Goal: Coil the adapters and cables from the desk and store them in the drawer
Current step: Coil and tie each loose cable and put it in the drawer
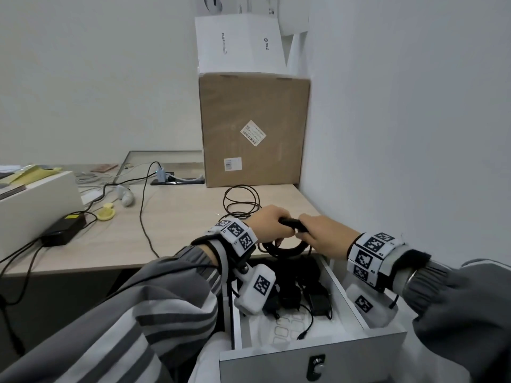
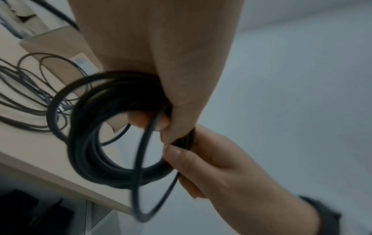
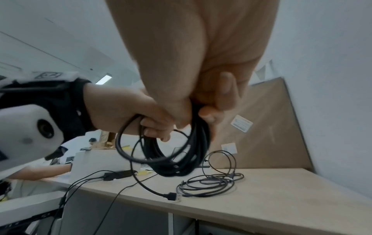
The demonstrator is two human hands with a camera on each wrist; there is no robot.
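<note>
While gripped by both hands, black coiled cable (image 1: 287, 248) held over desk edge (image 1: 193, 261), above open drawer (image 1: 359, 338). Left hand (image 1: 272, 223) clenched around upper bundle of loops; right hand (image 1: 326, 234) pinching same bundle beside it, fingertips nearly meeting. Free end with black USB plug (image 3: 173, 195) dangling low in front of desk surface. Second thin cable (image 1: 242, 201), loosely looped, lying on desk near cardboard box (image 1: 254, 128). Black adapters (image 1: 307, 294) already lying in drawer. Black power brick (image 1: 65, 229) plugged at far left of desk.
</note>
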